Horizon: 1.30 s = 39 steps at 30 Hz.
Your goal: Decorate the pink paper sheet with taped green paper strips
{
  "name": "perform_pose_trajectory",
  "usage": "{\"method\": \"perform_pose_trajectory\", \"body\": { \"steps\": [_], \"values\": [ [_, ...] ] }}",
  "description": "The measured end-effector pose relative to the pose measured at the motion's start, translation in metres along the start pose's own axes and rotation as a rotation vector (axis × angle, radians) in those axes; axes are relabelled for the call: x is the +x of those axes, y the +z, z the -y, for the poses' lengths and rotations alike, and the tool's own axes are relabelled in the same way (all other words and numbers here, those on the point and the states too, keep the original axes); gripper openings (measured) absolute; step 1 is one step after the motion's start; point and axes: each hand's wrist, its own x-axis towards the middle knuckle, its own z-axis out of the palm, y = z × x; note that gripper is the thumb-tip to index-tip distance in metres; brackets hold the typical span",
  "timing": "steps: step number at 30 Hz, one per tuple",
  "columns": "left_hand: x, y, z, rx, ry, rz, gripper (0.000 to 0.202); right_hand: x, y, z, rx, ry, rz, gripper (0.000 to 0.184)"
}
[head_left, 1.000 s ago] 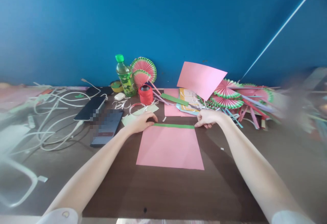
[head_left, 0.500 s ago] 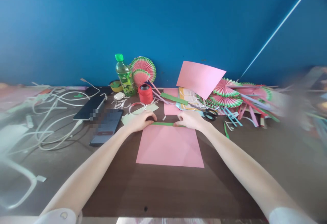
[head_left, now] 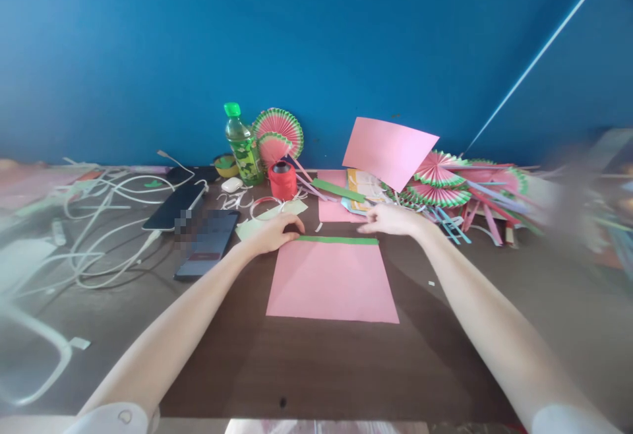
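Note:
A pink sheet of paper (head_left: 333, 282) lies flat on the brown table, with a narrow green strip (head_left: 341, 241) along its far edge. At the far left corner, my left hand (head_left: 274, 233) is closed, with fingers curled and pinching the strip and paper there. My right hand (head_left: 393, 219) hovers just beyond the far right corner, apart from the sheet. Its fingers are loosely bent and parted, with nothing visible in them. The scissors are hidden behind this hand and forearm. Near its fingertips lie a loose green strip (head_left: 339, 190) and another pink paper (head_left: 331, 211).
Pleated pink-and-green paper fans (head_left: 440, 183) and coloured strips are heaped at the right. A green-capped bottle (head_left: 244, 154) and red container (head_left: 283, 182) stand near the blue wall. Two phones (head_left: 175, 206) and white cables (head_left: 106, 223) lie left. A pink sheet (head_left: 390, 150) leans behind.
My right hand has let go of the green-edged paper and moved right, uncovering the strip's right end. The scissors and a small green scrap at the right are out of sight. My left hand stays put.

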Motion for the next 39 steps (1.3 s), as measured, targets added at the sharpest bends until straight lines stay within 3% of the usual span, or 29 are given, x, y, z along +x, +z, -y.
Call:
{"method": "perform_pose_trajectory", "body": {
  "steps": [4, 8, 11, 17, 21, 27, 29, 33, 39],
  "values": [
    [0.001, -0.001, 0.0, 0.029, -0.018, -0.001, 0.011, 0.01, 0.029, 0.045, 0.02, 0.011, -0.295, 0.047],
    [0.001, 0.0, 0.001, 0.026, 0.037, -0.005, 0.01, 0.016, 0.047, 0.071, -0.007, -0.004, -0.29, 0.051],
    [0.001, 0.0, -0.001, 0.039, 0.033, -0.007, 0.009, 0.014, 0.041, 0.059, -0.042, 0.006, -0.192, 0.048],
    [0.001, -0.002, 0.001, 0.008, 0.032, -0.002, 0.012, 0.011, 0.011, 0.01, -0.097, 0.039, 0.126, 0.037],
    [0.003, -0.01, 0.008, -0.043, -0.088, 0.026, 0.023, 0.01, 0.005, 0.005, -0.005, -0.009, 0.155, 0.025],
    [0.0, -0.018, 0.002, 0.003, -0.113, -0.007, 0.017, 0.012, 0.021, 0.033, 0.202, -0.219, -0.119, 0.008],
    [-0.001, -0.016, -0.003, 0.05, -0.115, -0.008, 0.018, 0.014, 0.031, 0.044, 0.266, -0.313, -0.153, 0.005],
    [-0.001, -0.011, -0.011, 0.095, -0.151, 0.032, 0.018, 0.018, 0.049, 0.06, 0.314, -0.371, -0.254, 0.011],
    [0.002, -0.009, -0.012, -0.011, -0.196, 0.134, 0.015, 0.019, 0.063, 0.067, 0.324, -0.434, -0.338, 0.021]
  ]
}}
